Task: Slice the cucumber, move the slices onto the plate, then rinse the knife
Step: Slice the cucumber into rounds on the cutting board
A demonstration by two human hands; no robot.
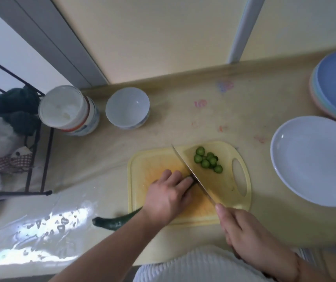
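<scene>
The right hand [244, 239] is clenched round the handle of the knife [191, 176], forefinger laid up toward the blade, which runs off toward eleven o'clock across the yellow cutting board [142, 165]. The left hand [169, 194] presses down on the cucumber [114, 221], fingers curled right beside the flat of the blade. This looks like the slicing step, well short of done: the edge sits on the cucumber's cut end, and a good length remains whole.

The cucumber's long axis runs from about eight o'clock, where its uncut tip hangs off the board's near-left corner over the counter, toward two o'clock, where it meets the knife nearly square. A small heap of slices [208, 159] lies beyond the blade, at the board's one o'clock.

Next, I'd say, the holding hand must creep back along the cucumber for each cut. The white plate [305, 190] waits at three o'clock, well apart from the board, still bare.
</scene>
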